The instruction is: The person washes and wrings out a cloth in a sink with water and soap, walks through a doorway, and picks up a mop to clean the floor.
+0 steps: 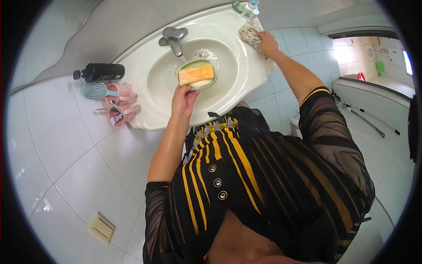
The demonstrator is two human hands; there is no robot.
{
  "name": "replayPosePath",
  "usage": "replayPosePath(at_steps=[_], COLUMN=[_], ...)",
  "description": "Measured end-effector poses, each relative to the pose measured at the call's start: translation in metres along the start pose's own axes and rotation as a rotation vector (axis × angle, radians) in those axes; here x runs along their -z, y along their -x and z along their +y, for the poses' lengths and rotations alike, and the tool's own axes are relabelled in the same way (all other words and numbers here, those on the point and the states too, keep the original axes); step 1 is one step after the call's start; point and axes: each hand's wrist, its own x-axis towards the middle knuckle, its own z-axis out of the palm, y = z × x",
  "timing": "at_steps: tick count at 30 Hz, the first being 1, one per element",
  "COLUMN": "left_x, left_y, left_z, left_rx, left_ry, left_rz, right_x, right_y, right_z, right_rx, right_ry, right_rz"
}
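Observation:
My left hand (pixel 183 100) grips the near edge of a pale green soap dish (pixel 215 79) over the basin. In the dish lie an orange bar of soap (pixel 197 74) and a whitish piece of soap (pixel 202 83) beside it. On the right end of the white sink (pixel 154 105), my right hand (pixel 268 45) is closed on a crumpled, patterned cloth (pixel 250 35), with part of its fingers hidden. Just behind the dish stands a metal faucet (pixel 174 39), and water shows in the basin near the drain.
Small bottles (pixel 250 9) and a green item (pixel 238 6) stand at the sink's far right corner. To the left are a black bottle (pixel 103 72), a blue hairbrush (pixel 94 91) and pink cups (pixel 125 93). A wall switch (pixel 102 227) is at lower left.

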Motion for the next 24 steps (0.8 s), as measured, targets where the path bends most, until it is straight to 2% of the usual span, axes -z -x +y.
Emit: replayPosePath(at_steps=[1, 3, 5, 7, 8, 10, 11, 12, 14, 15, 17, 24], left_x=[-0.014, -0.033, -0.054, -0.078, -0.09, -0.116, -0.127, -0.14, -0.156, -0.163, -0.172, -0.182], left_y=[-0.014, -0.056, -0.098, -0.141, -0.159, -0.189, -0.2, -0.208, -0.22, -0.225, -0.231, -0.246], left_z=[-0.001, -0.009, -0.015, -0.017, -0.017, -0.017, -0.017, -0.018, -0.021, -0.022, -0.026, -0.035], left_rx=[-0.004, -0.005, -0.005, -0.021, -0.019, -0.039, -0.034, -0.03, -0.024, -0.024, -0.019, 0.004], left_ry=[0.02, 0.081, 0.149, 0.14, 0.137, 0.114, 0.108, 0.098, 0.079, 0.065, 0.045, 0.069], left_rz=[-0.021, -0.014, -0.008, 0.071, 0.079, 0.187, 0.194, 0.23, 0.271, 0.305, 0.342, 0.377], right_x=[-0.007, -0.015, -0.015, -0.014, -0.012, -0.005, -0.006, 0.01, 0.02, 0.02, 0.016, -0.014], right_y=[0.004, 0.019, 0.04, 0.047, 0.041, 0.027, 0.011, -0.002, -0.03, -0.04, -0.055, -0.07], right_z=[-0.004, -0.006, -0.01, -0.011, -0.009, -0.003, 0.001, -0.001, -0.009, -0.012, -0.015, -0.009], right_rx=[0.003, 0.219, 0.47, 0.628, 0.627, 0.396, 0.253, 0.27, 0.165, 0.162, 0.168, 0.046], right_ry=[0.028, -0.08, -0.198, -0.159, -0.165, -0.643, -0.696, -0.544, -0.103, -0.11, 0.08, 0.088], right_rz=[0.026, -0.012, -0.168, -0.408, -0.414, -0.69, -0.643, -0.534, -0.496, -0.499, -0.513, -0.516])
